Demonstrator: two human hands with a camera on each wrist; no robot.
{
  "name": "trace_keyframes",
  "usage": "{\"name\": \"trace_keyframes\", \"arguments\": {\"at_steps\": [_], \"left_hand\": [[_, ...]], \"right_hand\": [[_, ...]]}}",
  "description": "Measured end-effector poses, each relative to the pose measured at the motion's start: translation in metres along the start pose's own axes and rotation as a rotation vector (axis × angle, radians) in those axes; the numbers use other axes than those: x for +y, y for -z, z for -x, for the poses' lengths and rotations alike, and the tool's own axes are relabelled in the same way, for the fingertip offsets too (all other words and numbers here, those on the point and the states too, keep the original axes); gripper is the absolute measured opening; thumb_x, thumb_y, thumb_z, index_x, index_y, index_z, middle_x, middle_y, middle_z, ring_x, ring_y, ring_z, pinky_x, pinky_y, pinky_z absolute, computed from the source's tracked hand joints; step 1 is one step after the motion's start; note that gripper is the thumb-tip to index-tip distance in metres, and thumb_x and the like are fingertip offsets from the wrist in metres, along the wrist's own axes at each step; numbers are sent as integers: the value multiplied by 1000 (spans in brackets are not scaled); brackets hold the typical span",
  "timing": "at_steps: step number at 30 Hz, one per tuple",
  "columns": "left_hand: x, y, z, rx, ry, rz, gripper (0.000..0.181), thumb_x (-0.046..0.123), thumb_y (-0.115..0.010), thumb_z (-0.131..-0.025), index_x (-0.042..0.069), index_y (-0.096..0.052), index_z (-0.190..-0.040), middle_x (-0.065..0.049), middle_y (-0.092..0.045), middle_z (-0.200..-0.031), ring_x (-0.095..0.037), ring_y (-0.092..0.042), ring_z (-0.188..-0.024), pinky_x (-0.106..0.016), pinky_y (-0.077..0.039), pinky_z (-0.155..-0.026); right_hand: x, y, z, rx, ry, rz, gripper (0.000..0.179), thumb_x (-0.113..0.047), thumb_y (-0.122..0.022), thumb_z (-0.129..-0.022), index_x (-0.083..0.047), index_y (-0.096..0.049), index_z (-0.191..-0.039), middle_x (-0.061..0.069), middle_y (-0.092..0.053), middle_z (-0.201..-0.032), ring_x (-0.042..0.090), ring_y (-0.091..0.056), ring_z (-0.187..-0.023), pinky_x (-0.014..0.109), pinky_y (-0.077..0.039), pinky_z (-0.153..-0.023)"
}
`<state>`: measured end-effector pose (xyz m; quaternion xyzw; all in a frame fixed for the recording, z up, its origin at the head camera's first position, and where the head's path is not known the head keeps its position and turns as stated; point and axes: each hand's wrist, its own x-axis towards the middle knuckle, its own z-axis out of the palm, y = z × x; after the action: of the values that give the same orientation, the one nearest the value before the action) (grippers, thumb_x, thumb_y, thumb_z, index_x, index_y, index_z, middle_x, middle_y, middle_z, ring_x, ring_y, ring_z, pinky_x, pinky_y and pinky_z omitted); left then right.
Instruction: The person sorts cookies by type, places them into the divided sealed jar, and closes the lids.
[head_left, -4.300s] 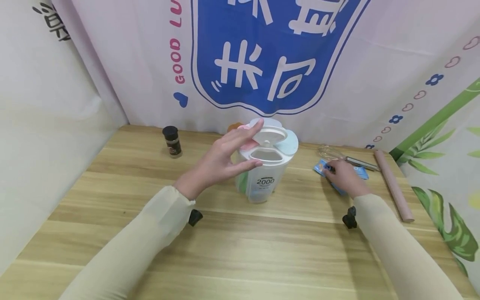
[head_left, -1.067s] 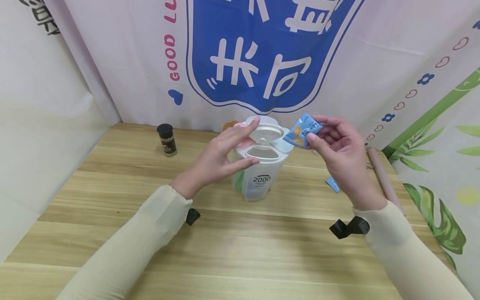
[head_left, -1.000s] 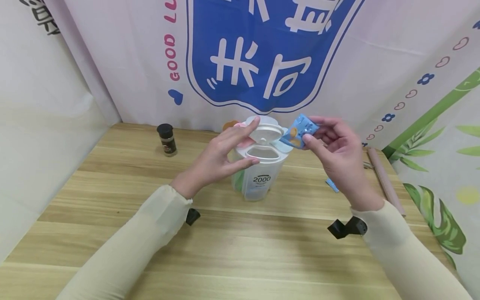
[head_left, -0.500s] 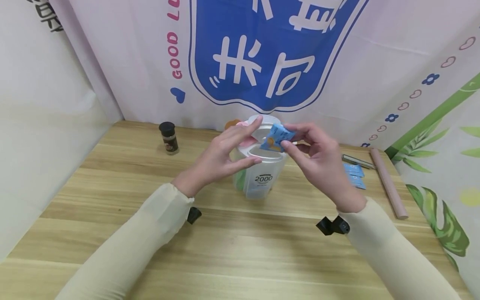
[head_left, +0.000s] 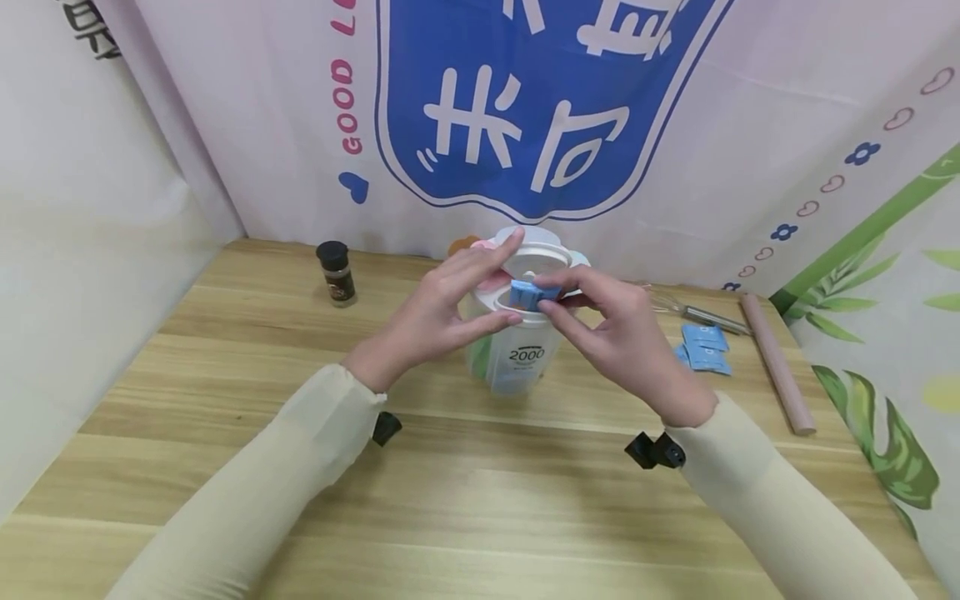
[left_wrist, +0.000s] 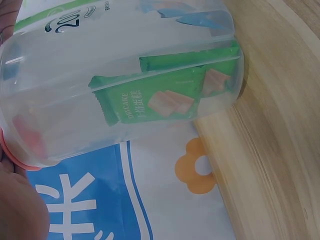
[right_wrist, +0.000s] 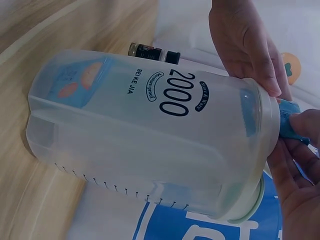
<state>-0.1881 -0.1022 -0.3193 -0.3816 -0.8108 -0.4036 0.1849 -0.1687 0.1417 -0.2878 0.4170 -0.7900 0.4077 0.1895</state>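
A clear plastic storage container (head_left: 517,367) marked "2000" stands on the table, one flap (head_left: 536,260) of its lid raised. My left hand (head_left: 442,312) grips its top from the left, thumb at the near rim and fingers by the raised flap. My right hand (head_left: 618,333) pinches a blue snack packet (head_left: 525,294) between thumb and fingers. The packet's lower part is inside the opening, showing through the wall in the right wrist view. Another blue packet (right_wrist: 77,82) lies at the container's bottom. Green cake packets (left_wrist: 150,97) fill part of a neighbouring compartment in the left wrist view.
Several blue packets (head_left: 705,348) lie on the wooden table (head_left: 465,508) to the right, near a whisk (head_left: 712,319) and a pink rolling pin (head_left: 778,367). A black-capped spice jar (head_left: 337,275) stands at the back left. A printed curtain (head_left: 300,167) hangs behind.
My right hand picked up a blue packet from the table, carried it left to the container and lowered it partly into the opening. My left hand has stayed at the container's top.
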Motion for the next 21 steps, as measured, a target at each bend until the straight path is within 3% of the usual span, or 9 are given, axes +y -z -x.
{"name": "trace_keyframes", "arguments": {"at_steps": [12,21], "left_hand": [[2,1,0,-11,20,6,85,25,-82,-93,16,-36,-164,-7,-64,-149,-25,-50,-148,-48,-39,-128],[2,2,0,1,0,11,85,23,-83,-92,14,-37,-163,-9,-65,-146,-25,-54,-143,-47,-41,-127]], "right_hand": [[0,2,0,-78,11,55,21,4,-77,-91,-2,-74,-110,7,-76,-103,13,-71,-89,13,-59,-84],[2,3,-1,-115,15,71,14,3,-76,-92,-7,-76,-103,4,-76,-101,11,-69,-90,13,-58,-84]]}}
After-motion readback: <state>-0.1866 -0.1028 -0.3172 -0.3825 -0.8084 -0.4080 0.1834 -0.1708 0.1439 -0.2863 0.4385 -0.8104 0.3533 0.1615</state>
